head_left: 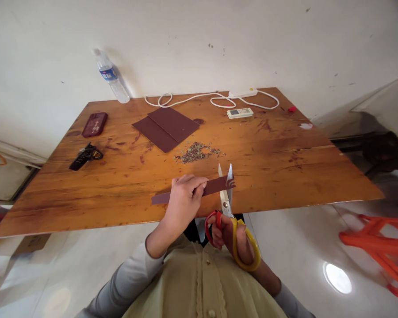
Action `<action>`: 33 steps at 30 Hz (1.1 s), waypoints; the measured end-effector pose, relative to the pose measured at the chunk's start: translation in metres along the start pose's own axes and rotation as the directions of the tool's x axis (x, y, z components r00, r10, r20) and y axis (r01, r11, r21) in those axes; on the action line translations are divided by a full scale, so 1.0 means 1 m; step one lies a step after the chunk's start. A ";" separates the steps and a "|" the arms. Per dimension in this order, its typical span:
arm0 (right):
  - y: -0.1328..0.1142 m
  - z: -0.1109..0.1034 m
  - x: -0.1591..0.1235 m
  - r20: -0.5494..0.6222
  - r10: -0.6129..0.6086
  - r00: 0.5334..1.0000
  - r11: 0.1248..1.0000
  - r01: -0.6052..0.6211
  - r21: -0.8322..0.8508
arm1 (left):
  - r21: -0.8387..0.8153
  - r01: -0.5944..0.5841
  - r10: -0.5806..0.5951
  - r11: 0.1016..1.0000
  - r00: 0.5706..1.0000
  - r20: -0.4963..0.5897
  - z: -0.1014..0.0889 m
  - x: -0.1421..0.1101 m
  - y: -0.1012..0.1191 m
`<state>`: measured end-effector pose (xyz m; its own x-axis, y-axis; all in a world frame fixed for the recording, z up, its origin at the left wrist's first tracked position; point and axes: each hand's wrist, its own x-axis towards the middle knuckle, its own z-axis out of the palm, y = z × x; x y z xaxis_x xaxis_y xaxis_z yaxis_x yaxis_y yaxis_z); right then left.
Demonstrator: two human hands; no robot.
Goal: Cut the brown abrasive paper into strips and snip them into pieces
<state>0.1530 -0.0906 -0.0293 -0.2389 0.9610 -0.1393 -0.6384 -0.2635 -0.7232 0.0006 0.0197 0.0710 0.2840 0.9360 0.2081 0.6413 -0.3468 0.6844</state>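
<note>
Pinched in my left hand (185, 196) is a narrow dark maroon strip of stiff paper or sandpaper (215, 185), held level above the table's near edge. My right hand (230, 236) has its fingers through the handles of a pair of scissors (226, 204), one handle red and the other yellow. The blades are parted and the strip's right end lies between them. Beyond the strip, a scatter of tiny clippings (197, 153) lies on the wood. Farther back, two maroon sheets (167, 128) overlap.
On the wooden table (301, 172) are a phone (94, 124), a black clip-like object (85, 156), a water bottle (111, 77), a white remote (240, 113) and a white cord with a power strip (243, 92) along the wall. An orange stool (368, 240) stands at right.
</note>
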 end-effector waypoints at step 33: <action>-0.007 0.017 0.004 -0.029 0.069 0.997 0.990 -0.064 0.129 | -0.091 0.054 -0.049 0.994 0.997 0.056 0.014 -0.013 0.006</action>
<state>0.1443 -0.0865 -0.0131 -0.2608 0.9427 -0.2081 -0.7105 -0.3333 -0.6197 0.0107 0.0050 0.0632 0.2916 0.9470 0.1348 0.5883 -0.2887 0.7553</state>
